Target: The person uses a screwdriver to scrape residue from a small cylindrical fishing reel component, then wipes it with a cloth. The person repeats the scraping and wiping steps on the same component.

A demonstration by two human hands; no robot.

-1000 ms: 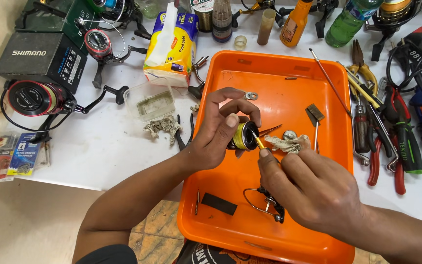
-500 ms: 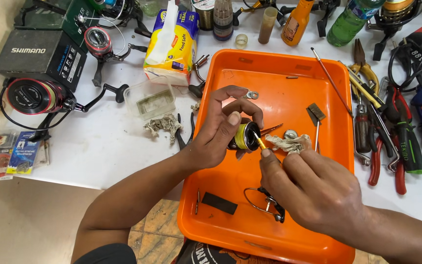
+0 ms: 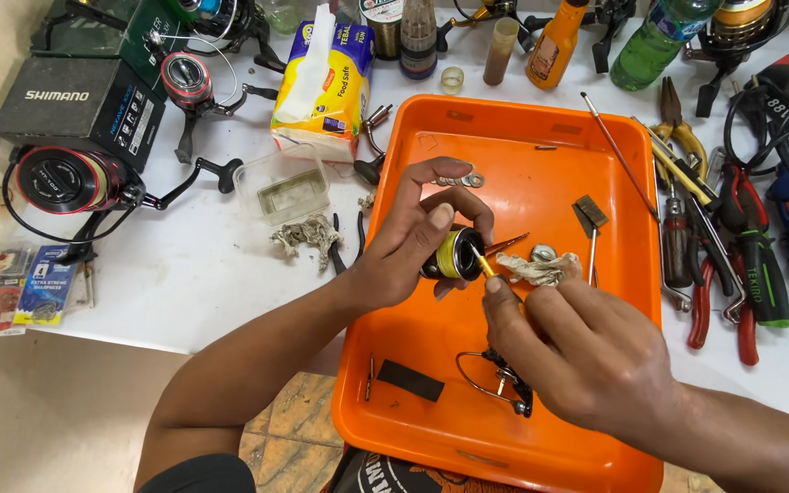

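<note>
Head view, looking down on a white workbench (image 3: 194, 274). The left hand (image 3: 408, 242) is closed around a small black spool wound with yellow line (image 3: 454, 254), thumb and fingers clamped on its rim, holding it above the middle of an orange tray (image 3: 541, 137). The spool sits at the fingertips, at about 3 o'clock from the palm. The right hand (image 3: 586, 351) lies at 5 o'clock from the spool; its fingers are pinched together on a thin brass-coloured tool (image 3: 483, 265) whose tip touches the spool's face. A crumpled grey rag (image 3: 541, 269) lies just beside the spool at 3 o'clock, touching the right hand's fingers.

On the tray floor: a wire bail part (image 3: 495, 383) at 6 o'clock from the spool, partly under the right hand, and a flat black strip (image 3: 410, 380) at 7 o'clock. A small brush (image 3: 590, 219) lies at 2 o'clock. Pliers with red and green handles (image 3: 732, 274) lie off the tray at 3 o'clock; a fishing reel (image 3: 66, 181) lies well apart at 9 o'clock.
</note>
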